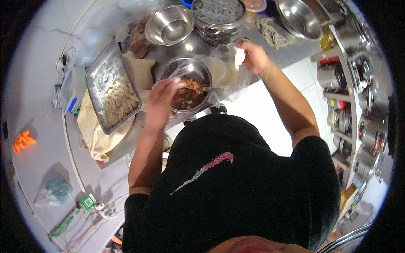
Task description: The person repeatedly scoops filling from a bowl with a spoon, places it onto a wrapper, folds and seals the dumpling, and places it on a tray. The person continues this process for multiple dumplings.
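Note:
My left hand (163,96) is blurred over the left rim of a steel bowl (207,68). Whether its fingers hold anything cannot be made out. Brown minced filling (191,87) lies in the bowl, and a flat metal utensil (213,89) rests across the right rim. At the upper right, my right hand (254,57) pinches a thin white piece (239,57), perhaps a dough wrapper. Below it spreads a clear plastic bag (235,83) with pale, flat sheets (221,71) showing through. Left of the bowl, a metal tray (137,107) holds folded dumplings (118,106) and white flour.
A steel bowl (171,30), a stack of perforated steamer trays (218,12) and a crumpled patterned cloth (270,33) stand along the back. Another bowl (299,19) is at the back right. Beige cloth (104,136) lies under the tray. Shelves with pots (330,77) line the right.

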